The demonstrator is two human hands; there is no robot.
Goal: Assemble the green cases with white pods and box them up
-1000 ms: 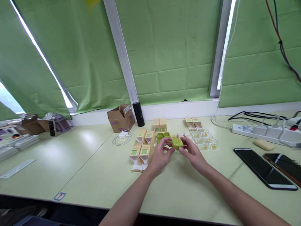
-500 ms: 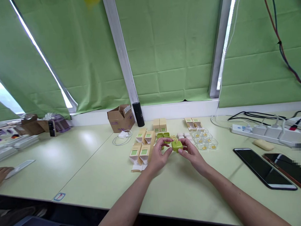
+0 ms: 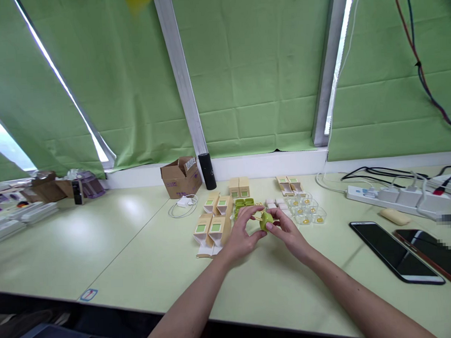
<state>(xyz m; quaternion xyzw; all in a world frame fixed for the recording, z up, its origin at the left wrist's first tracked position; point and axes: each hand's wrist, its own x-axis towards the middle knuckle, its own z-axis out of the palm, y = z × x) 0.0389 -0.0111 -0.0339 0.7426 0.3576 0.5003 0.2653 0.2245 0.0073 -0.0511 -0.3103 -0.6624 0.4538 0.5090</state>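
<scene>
Between my two hands, over the table, is a small rounded green container [image 3: 266, 221], tipped on its side with a thin yellowish stem pointing left. My right hand [image 3: 289, 233] grips its right side with thumb and fingers. My left hand [image 3: 242, 235] curls round the left side, thumb below and fingers above by the stem; its fingertip contact is partly hidden. Just behind stand green open cups [image 3: 244, 202], partly covered by the left hand. White blocks [image 3: 280, 203] and clear cups with yellow centres [image 3: 304, 209] sit to the right.
Open cardboard cartons [image 3: 212, 226] stand left of my hands, more cartons [image 3: 239, 186] behind. A brown box [image 3: 181, 177], black cylinder [image 3: 207, 171] and white charger [image 3: 184, 201] are farther back. Phones [image 3: 396, 252] and a power strip [image 3: 391, 197] lie right.
The green container has turned from upright onto its side, its stem now towards the left. My left hand has shifted slightly round it. Another person's hand and a white device at far left have mostly gone.
</scene>
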